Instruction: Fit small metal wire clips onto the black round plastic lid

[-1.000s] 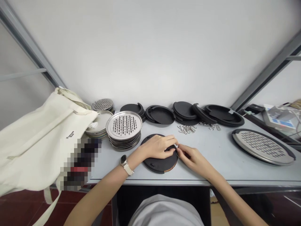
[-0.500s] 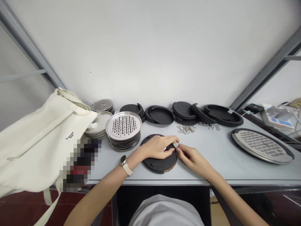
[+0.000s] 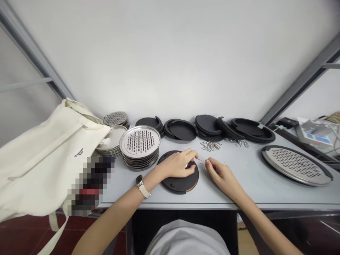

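Observation:
A round black disc (image 3: 180,184) lies flat on the table in front of me, with a brownish patch along its near right edge. My left hand (image 3: 180,164) rests on top of it, fingers curled over its right side and thumb lower down, holding it in place. Just right of the disc, my right hand (image 3: 220,175) pinches a thin silver wire loop (image 3: 201,162) between thumb and fingers. The loop's tip points towards the disc, apart from my left fingertips. More silver wire loops (image 3: 210,145) lie in a small heap behind my hands.
To the left stand a stack of metal grater plates (image 3: 140,141), a stack of plain discs (image 3: 114,136) and a cream bag (image 3: 47,159). Black round parts (image 3: 183,130) line the wall. A large black-rimmed grater (image 3: 297,164) lies at right.
My right hand has drawn slightly right, away from the disc, and the wire loop now shows in its fingers. The grey piece at the disc's edge no longer shows. The disc has shifted slightly left.

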Motion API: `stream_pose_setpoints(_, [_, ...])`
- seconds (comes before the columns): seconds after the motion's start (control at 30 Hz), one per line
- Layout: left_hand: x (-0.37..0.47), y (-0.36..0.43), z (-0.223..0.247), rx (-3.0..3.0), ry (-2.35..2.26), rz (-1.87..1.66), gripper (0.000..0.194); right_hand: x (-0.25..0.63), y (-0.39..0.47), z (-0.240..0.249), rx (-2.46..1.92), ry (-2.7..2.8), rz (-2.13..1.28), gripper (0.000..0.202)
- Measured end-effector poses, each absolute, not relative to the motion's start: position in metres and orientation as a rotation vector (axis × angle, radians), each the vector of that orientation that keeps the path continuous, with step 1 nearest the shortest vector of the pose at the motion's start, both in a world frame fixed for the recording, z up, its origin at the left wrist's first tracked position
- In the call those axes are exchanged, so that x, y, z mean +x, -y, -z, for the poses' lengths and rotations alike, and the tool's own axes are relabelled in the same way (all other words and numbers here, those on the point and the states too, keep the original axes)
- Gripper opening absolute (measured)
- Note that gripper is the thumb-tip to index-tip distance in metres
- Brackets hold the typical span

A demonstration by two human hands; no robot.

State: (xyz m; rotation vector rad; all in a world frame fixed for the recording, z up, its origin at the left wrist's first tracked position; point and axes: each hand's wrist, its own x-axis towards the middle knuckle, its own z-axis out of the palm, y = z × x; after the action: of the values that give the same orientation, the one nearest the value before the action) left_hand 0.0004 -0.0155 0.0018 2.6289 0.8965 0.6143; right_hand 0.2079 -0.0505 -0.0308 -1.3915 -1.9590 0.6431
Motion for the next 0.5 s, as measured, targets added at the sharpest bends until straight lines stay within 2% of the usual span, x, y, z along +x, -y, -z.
stream_pose_setpoints(0.07, [0.0003, 0.0154, -0.0019, 2.611, -0.901, -0.609, 0.022, 0.2078, 0.0498, 0.031, -1.4, 1.94, -0.629, 0.033])
stream_pose_setpoints(0.23, [0.0022, 0.0181, -0.0033, 2.553, -0.835, -0.572, 0.039, 0.2059, 0.051, 0.0275, -1.362, 2.02, -0.651, 0.032])
stream_pose_setpoints(0.5, [0.0048, 0.0211, -0.0043, 2.697, -0.881, -0.535, 0.03, 0.2038, 0.054, 0.0246, -1.254, 2.208, -0.71, 0.031])
